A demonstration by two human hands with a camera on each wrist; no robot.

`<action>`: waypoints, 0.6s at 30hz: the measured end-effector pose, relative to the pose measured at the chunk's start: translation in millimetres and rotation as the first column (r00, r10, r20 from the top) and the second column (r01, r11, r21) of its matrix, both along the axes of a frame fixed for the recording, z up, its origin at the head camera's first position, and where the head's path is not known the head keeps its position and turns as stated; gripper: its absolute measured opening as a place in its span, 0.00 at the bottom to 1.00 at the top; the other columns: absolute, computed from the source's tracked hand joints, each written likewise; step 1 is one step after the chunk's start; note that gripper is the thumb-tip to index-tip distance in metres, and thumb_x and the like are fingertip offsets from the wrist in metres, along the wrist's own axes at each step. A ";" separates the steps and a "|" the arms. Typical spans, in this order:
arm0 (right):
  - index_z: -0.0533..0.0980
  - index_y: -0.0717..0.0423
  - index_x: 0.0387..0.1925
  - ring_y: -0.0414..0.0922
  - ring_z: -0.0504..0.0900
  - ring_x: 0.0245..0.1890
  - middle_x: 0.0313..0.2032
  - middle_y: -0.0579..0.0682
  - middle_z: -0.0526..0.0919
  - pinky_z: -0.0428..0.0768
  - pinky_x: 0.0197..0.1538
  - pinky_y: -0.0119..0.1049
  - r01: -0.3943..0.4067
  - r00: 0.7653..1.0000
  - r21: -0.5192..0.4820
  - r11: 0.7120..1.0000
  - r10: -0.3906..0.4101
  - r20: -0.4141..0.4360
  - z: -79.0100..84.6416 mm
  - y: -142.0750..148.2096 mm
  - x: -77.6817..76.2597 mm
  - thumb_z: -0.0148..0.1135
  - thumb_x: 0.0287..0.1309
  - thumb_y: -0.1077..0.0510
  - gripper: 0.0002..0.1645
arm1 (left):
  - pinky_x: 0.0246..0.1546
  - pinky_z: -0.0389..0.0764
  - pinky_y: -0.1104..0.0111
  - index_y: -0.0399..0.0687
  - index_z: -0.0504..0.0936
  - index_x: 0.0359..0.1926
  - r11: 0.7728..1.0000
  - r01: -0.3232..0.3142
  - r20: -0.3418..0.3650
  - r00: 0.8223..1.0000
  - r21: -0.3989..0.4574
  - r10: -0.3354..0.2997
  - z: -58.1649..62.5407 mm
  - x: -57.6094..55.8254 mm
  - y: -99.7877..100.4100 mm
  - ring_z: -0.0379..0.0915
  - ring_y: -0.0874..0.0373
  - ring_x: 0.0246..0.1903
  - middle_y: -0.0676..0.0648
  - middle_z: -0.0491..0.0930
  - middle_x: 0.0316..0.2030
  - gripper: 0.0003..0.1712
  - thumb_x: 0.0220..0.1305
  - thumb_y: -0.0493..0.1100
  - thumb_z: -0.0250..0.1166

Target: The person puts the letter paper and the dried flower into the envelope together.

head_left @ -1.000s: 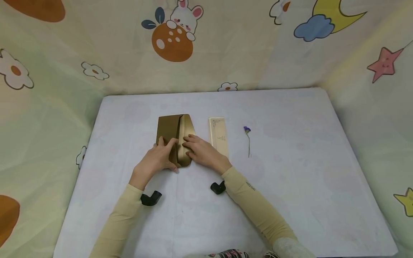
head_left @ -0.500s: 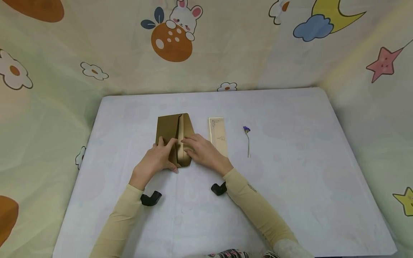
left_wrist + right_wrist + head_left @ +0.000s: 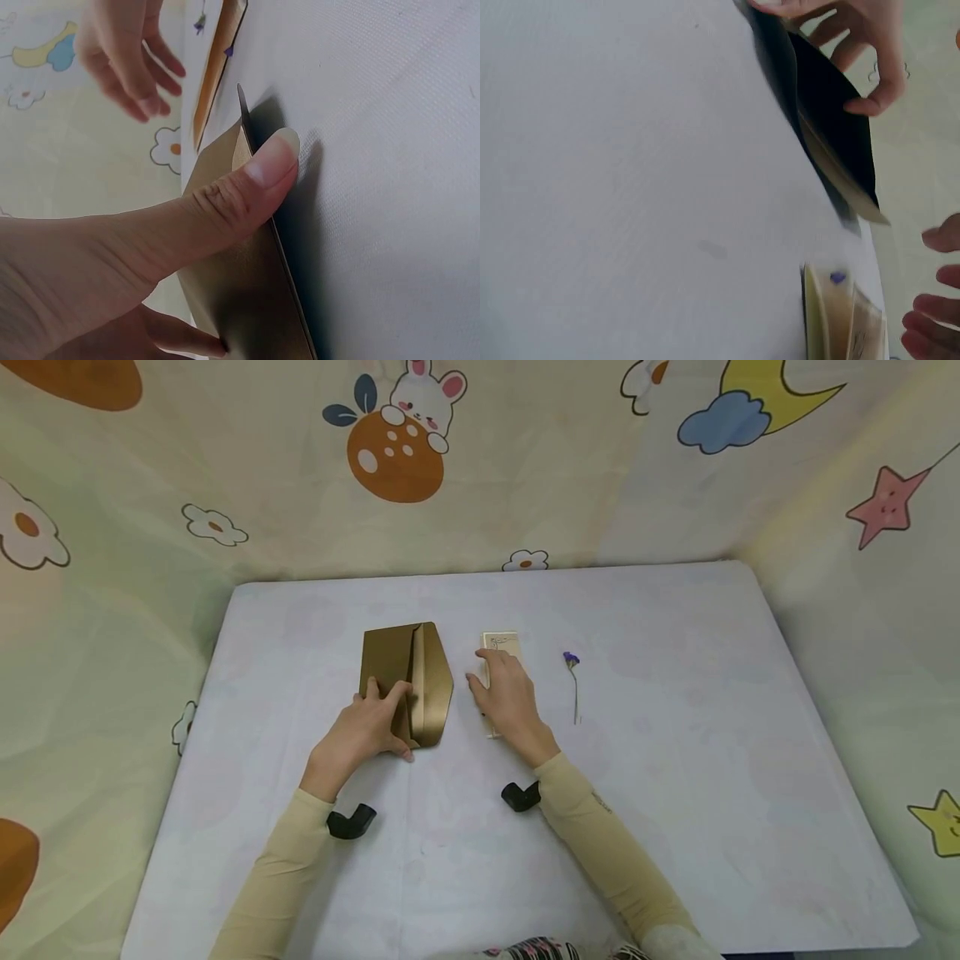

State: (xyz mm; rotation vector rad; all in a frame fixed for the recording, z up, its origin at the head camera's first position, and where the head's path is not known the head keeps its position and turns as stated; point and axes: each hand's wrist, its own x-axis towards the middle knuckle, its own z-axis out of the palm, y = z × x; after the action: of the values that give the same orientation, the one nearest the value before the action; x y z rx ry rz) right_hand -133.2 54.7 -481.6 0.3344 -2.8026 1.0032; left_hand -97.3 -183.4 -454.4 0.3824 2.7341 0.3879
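A gold-brown envelope [image 3: 386, 652] lies left of the table's middle, its flap [image 3: 438, 693] unfolded toward the right. My left hand [image 3: 365, 727] holds its near end. In the left wrist view the thumb [image 3: 270, 161] presses on the envelope's edge, while another finger lies on its face. The right wrist view shows the envelope's mouth [image 3: 821, 142] gaping. My right hand [image 3: 512, 693] hovers over a cream printed card [image 3: 501, 641], fingers spread and holding nothing. The hand hides the middle of the card. In the right wrist view the card [image 3: 840, 315] has raised layers and a small purple spot.
A purple flower [image 3: 572, 658] on a thin stem lies right of the card. Black camera mounts [image 3: 351, 821] stick out at both wrists, close over the white table [image 3: 712, 735]. Printed cloth [image 3: 585, 510] hangs around the back and sides of the table.
My right hand has let go of the envelope's flap and moved right, over the cream card. The left hand stays on the envelope, which has barely moved.
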 end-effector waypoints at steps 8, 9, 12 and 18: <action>0.78 0.65 0.59 0.60 0.84 0.52 0.54 0.64 0.84 0.85 0.47 0.54 0.184 0.976 -0.001 0.983 -0.183 0.117 -1.4 17.1 0.6 0.71 0.64 0.54 0.27 | 0.44 0.81 0.35 0.50 0.61 0.70 1.000 -0.008 0.015 1.000 -0.011 0.008 2.8 -0.5 -0.8 0.60 0.09 0.60 0.10 0.51 0.69 0.59 0.41 0.55 0.86; 0.77 0.65 0.59 0.61 0.84 0.52 0.54 0.65 0.84 0.85 0.47 0.55 0.194 0.973 0.006 0.981 -0.193 0.127 -1.6 17.9 0.6 0.70 0.64 0.53 0.28 | 0.45 0.80 0.35 0.50 0.61 0.70 1.000 -0.007 0.015 1.000 -0.012 0.007 2.6 -0.6 -0.8 0.60 0.09 0.60 0.10 0.51 0.68 0.59 0.41 0.55 0.86; 0.76 0.67 0.61 0.62 0.83 0.52 0.54 0.67 0.82 0.85 0.46 0.57 0.215 0.962 0.031 0.976 -0.217 0.164 -1.9 19.1 1.3 0.71 0.64 0.51 0.31 | 0.45 0.80 0.35 0.50 0.61 0.70 1.000 -0.006 0.011 1.000 -0.014 0.006 1.4 -0.8 -0.9 0.61 0.09 0.60 0.10 0.51 0.68 0.60 0.40 0.55 0.86; 0.74 0.69 0.62 0.64 0.81 0.51 0.53 0.69 0.79 0.83 0.44 0.61 0.245 0.946 0.065 0.967 -0.253 0.201 -1.4 18.1 2.5 0.72 0.62 0.49 0.36 | 0.45 0.80 0.34 0.51 0.62 0.70 1.000 -0.009 0.006 1.000 -0.007 0.009 0.6 -0.9 -1.0 0.61 0.09 0.60 0.10 0.52 0.68 0.59 0.41 0.55 0.86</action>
State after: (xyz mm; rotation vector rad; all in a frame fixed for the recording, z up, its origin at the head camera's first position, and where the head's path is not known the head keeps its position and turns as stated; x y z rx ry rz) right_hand -130.8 72.8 -482.9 -0.1294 -2.9521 0.9760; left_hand -98.2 -184.4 -453.8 0.3661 2.7317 0.3817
